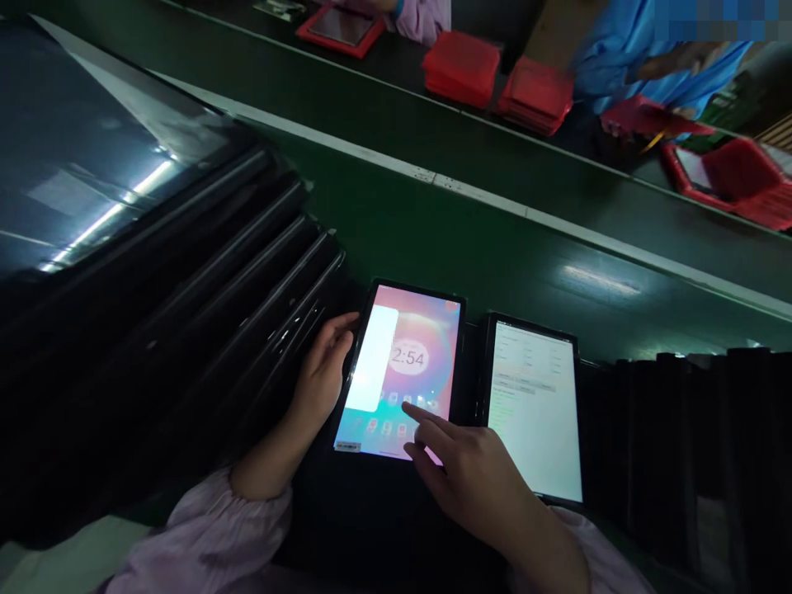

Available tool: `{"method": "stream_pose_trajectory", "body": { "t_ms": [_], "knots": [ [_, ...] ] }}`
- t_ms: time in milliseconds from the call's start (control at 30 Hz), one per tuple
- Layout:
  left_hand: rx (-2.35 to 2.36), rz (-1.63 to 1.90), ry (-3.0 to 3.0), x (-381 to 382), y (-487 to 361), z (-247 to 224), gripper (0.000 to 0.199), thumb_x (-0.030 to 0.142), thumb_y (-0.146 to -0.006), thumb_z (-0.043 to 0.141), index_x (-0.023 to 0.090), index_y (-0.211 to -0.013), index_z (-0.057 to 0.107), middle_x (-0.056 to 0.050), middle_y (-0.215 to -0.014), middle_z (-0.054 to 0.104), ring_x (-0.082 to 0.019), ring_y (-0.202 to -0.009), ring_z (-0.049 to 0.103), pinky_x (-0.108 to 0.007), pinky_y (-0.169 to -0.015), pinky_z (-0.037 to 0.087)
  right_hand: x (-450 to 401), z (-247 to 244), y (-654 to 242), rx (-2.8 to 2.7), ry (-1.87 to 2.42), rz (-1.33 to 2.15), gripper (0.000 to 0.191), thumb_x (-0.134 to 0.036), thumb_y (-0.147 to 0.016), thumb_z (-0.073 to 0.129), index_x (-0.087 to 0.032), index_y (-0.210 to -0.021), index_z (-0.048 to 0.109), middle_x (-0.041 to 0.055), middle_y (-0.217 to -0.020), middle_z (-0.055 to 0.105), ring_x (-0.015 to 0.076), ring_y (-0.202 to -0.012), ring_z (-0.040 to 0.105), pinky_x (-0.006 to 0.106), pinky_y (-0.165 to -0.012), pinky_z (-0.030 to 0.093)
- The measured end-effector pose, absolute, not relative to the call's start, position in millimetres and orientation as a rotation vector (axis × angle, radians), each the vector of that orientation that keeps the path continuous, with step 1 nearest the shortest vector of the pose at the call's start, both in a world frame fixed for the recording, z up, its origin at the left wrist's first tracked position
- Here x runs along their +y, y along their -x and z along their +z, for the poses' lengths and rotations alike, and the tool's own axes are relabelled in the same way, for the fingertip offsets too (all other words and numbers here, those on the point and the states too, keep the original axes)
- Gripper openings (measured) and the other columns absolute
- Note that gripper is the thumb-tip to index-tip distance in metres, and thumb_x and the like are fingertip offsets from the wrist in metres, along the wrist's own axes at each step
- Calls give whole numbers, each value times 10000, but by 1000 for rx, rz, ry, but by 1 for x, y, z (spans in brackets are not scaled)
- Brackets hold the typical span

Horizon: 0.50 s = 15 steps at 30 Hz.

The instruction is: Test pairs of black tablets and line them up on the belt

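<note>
A lit tablet (426, 338) shows a pink and blue home screen with a clock and a white panel sliding over its left part. My left hand (322, 379) grips its left edge, thumb along the side and fingers partly hidden behind. Over the lower half of the screen, my right hand (470, 462) points with the index finger outstretched at an icon; the other fingers are loosely bent and hold nothing. Whether the fingertip touches the glass I cannot tell. A second tablet (535, 404), with a white page of text and grey buttons, lies just right of the first.
Dark tablets (247, 239) stand in a leaning stack at my left, and a dark row (674, 437) stands at right. Beyond the green bench's pale edge strip (433, 178), red pouches (461, 70) lie piled; co-workers' sleeves (426, 18) show there.
</note>
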State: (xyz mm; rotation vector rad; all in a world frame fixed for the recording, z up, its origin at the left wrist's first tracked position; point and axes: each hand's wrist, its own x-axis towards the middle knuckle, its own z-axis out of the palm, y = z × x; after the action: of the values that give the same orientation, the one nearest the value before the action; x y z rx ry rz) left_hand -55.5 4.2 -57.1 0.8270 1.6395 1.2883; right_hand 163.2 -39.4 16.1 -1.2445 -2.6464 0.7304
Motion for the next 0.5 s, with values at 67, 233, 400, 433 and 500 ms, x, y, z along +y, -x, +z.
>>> {"method": "stream_pose_trajectory", "body": {
  "t_ms": [67,233,400,433,500],
  "knots": [
    [1636,1302,-808,4,55,-57,338,513,-888,645,274,-1107,742,-77,-1279,760,-331,-1274,656,-484,-1101,526,-39,18,-162,-2614,1227,771,254,-288,-1109,521,-196,-968,711,118,-1356,766,146,-547,757,272,-513,611],
    [1638,1310,-793,5,53,-56,358,535,-856,659,274,-1083,750,-80,-1260,768,-337,-1255,662,-490,-1097,530,-36,20,-150,-2631,1211,742,217,-297,-1092,556,-188,-995,716,126,-1415,725,194,-660,816,292,-538,647],
    [1627,1309,-779,6,54,-57,399,589,-848,657,273,-1077,745,-85,-1225,776,-346,-1217,683,-510,-1066,551,-34,15,-151,-2645,1289,603,151,-270,-1036,635,-192,-1009,761,88,-1322,777,240,-644,822,325,-520,658],
    [1619,1299,-778,6,55,-58,415,599,-839,667,272,-1081,747,-88,-1230,775,-349,-1221,683,-514,-1074,547,-34,14,-155,-2594,1329,574,180,-261,-1047,608,-193,-995,767,83,-1272,801,236,-636,821,315,-523,656],
    [1609,1283,-765,6,57,-58,452,621,-807,693,268,-1083,752,-94,-1252,768,-356,-1245,675,-522,-1108,527,-33,15,-164,-2487,1399,519,258,-257,-1075,542,-196,-979,774,80,-1162,839,227,-629,819,287,-520,645]
  ]
}}
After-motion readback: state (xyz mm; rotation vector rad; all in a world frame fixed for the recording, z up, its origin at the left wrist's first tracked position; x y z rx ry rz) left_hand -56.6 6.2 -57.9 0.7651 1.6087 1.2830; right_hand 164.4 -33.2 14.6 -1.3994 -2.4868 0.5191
